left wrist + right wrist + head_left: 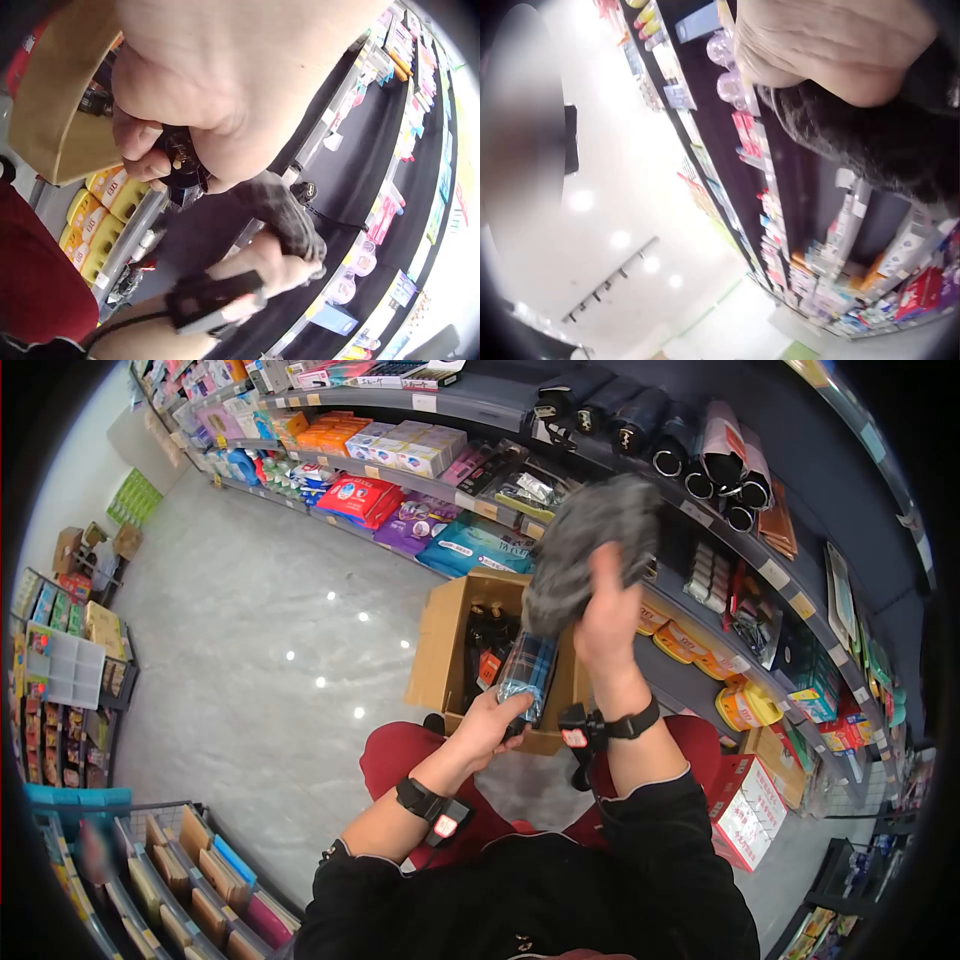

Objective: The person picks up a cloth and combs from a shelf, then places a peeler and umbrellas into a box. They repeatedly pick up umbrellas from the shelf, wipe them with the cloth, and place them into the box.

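Observation:
My left hand point(487, 726) grips the near end of a blue plaid folded umbrella point(530, 668) in clear wrap, over the open cardboard box point(437, 645). In the left wrist view the fingers curl round its black handle point(180, 161). Raised to the right of the box, my right hand point(610, 625) holds a dark grey bundle point(590, 545), blurred in the head view; it looks like plaid cloth in the left wrist view. The right wrist view shows the back of that hand point(832, 49) over the dark bundle point(840, 139). Black-handled items point(490, 625) lie inside the box.
A shelf point(690, 510) holding rolled umbrellas point(640, 420) runs along the upper right. Yellow tubs point(750, 705) stand on a lower shelf, right of the box. Grey floor point(270, 630) stretches left; a red and white carton point(748, 812) stands at the right.

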Action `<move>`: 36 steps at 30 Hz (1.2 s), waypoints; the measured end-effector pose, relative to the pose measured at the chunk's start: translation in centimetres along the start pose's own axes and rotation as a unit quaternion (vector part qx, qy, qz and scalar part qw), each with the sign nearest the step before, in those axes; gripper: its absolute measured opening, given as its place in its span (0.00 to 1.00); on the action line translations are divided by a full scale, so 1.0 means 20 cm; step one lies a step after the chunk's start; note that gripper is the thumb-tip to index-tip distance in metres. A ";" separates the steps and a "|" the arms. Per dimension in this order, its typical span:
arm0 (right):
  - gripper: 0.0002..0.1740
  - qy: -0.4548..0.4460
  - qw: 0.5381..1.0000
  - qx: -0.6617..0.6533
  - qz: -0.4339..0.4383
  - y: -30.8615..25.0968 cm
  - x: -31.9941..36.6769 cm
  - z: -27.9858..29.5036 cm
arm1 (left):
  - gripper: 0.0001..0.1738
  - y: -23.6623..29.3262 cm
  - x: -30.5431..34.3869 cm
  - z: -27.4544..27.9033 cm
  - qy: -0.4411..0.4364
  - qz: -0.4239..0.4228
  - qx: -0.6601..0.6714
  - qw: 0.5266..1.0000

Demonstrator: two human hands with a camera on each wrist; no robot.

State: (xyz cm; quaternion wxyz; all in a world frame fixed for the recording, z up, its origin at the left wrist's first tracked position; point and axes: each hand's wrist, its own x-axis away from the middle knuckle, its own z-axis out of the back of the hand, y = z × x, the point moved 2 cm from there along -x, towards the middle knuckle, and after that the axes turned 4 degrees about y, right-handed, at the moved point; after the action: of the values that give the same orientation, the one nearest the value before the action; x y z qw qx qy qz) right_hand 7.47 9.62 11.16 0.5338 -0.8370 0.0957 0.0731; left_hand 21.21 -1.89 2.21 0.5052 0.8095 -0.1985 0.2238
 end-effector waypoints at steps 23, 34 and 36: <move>0.21 0.066 0.979 0.030 -0.190 0.36 -0.16 0.44 | 0.19 0.14 0.21 0.02 -0.059 -0.044 -0.046 0.996; 0.16 -0.215 0.893 -0.035 -0.393 0.26 0.29 0.20 | 0.15 0.42 0.09 0.06 0.080 -0.299 -0.083 0.947; 0.17 -0.236 0.903 0.034 -0.357 0.18 0.27 0.25 | 0.17 0.60 0.10 0.18 0.130 -0.345 -0.212 0.905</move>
State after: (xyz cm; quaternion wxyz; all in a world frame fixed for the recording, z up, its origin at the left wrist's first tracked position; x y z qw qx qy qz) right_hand 11.75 12.31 4.71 0.5595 -0.7544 -0.3360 0.0701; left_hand 16.82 -10.26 10.64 0.7320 0.6647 0.1180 0.0916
